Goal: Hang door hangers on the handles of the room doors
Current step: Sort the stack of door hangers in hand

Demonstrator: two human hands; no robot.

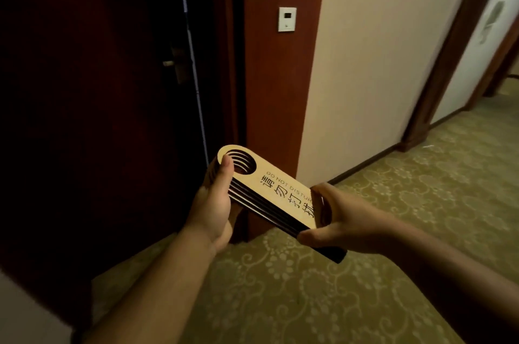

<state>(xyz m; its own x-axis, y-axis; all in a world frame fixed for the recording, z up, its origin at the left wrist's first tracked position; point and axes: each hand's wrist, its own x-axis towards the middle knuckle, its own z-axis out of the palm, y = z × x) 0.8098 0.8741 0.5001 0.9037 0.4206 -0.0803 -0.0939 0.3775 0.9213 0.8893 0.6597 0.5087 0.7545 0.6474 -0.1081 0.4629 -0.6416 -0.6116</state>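
Note:
A stack of several wooden door hangers [269,189], the top one printed "DO NOT DISTURB" with a round hole at its far end, lies flat between both hands at waist height. My left hand [214,203] grips the stack near the hole, thumb on the top edge. At the near end my right hand [334,223] holds the stack, thumb below and fingers over the top. A dark red room door [92,90] stands to the left with a metal lever handle [172,63] at about chest height, apart from the hangers.
The red-brown door frame [278,76] carries a white wall switch panel [287,19]. A cream wall [379,62] runs right toward another wooden door frame [438,85]. Patterned green carpet [365,231] covers the corridor floor.

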